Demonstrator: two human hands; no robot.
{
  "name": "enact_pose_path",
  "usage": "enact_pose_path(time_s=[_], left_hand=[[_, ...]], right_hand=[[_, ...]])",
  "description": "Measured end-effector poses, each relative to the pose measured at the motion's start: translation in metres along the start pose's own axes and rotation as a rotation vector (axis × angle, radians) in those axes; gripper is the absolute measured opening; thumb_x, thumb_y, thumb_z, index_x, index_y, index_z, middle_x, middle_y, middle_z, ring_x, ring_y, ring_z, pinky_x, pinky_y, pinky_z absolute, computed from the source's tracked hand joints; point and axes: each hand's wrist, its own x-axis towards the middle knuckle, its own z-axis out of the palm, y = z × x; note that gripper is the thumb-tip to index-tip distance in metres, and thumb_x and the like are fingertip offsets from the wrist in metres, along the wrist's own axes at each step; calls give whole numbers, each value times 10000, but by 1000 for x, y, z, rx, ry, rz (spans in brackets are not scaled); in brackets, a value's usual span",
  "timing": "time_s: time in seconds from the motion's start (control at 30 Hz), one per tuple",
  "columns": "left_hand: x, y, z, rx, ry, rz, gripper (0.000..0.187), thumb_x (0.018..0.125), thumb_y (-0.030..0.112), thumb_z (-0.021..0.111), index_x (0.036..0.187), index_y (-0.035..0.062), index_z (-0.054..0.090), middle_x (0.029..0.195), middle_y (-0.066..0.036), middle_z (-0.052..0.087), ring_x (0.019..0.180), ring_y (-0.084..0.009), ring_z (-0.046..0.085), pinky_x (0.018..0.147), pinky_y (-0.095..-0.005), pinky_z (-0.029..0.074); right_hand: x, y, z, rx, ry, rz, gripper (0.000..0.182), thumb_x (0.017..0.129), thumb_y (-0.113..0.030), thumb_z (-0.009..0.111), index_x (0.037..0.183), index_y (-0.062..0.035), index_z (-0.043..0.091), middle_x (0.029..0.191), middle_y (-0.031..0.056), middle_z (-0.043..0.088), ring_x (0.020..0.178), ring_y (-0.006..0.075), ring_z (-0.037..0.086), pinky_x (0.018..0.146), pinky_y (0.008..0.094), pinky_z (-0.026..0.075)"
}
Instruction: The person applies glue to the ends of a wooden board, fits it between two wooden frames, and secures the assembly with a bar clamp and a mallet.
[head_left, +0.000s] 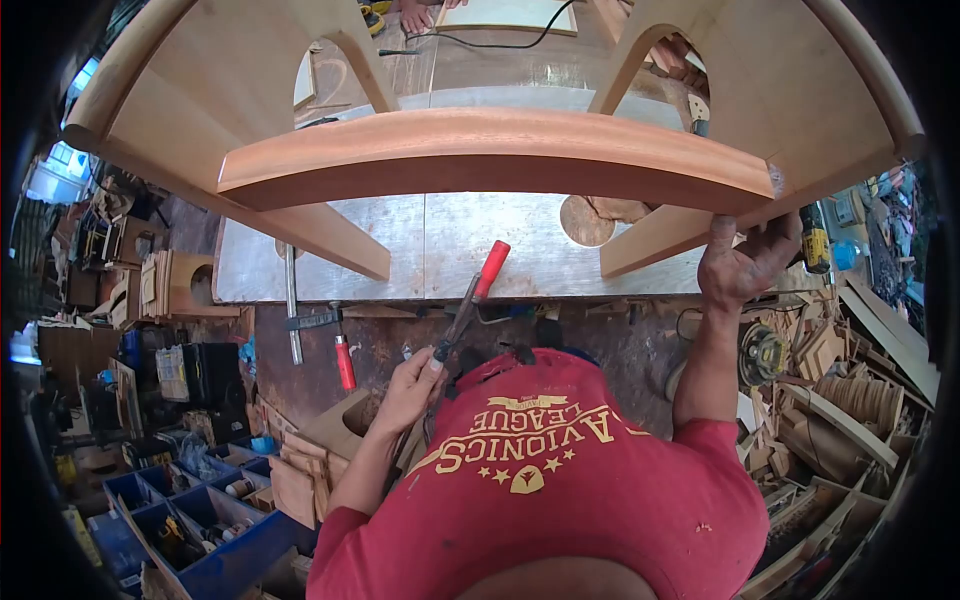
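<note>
A curved reddish wooden rail spans between two pale wooden side frames, the left one and the right one, above the metal-topped bench. My left hand is closed around the dark end of a bar clamp, whose red handle points up toward the bench edge. My right hand is raised at the rail's right end, palm up, fingertips at the underside of the joint with the right frame. Its fingers are apart and partly curled.
Another clamp with a red handle hangs at the bench's left front edge. Beyond the frames, another person's hand rests near a black cable. Blue bins stand lower left; wood offcuts and a yellow-black drill are at right.
</note>
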Motion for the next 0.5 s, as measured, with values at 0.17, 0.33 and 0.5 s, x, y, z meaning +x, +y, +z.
enact_pose_path(time_s=[0.17,0.33,0.5], left_hand=[[-3,-2,9,143,108,32,348,1055,388,469,950,64,543,671,42,455,545,-37,382,474,-218,318],[3,3,6,-166,48,-203,408,1060,427,436,1065,50,591,625,47,410,504,-37,352,446,-210,288],[5,23,3,-30,29,-333,480,1063,423,429,1257,24,613,580,54,388,504,-27,355,440,-203,281]], right_hand=[[-1,-3,6,16,36,17,689,883,-123,753,1406,15,327,1392,209,455,1276,295,493,1053,424,442],[-1,-5,7,52,49,29,687,874,-128,763,1398,6,339,1383,193,456,1265,292,497,1052,428,441],[-1,-7,6,57,59,66,722,853,-157,787,1398,1,341,1371,183,458,1257,293,497,1048,425,440]])
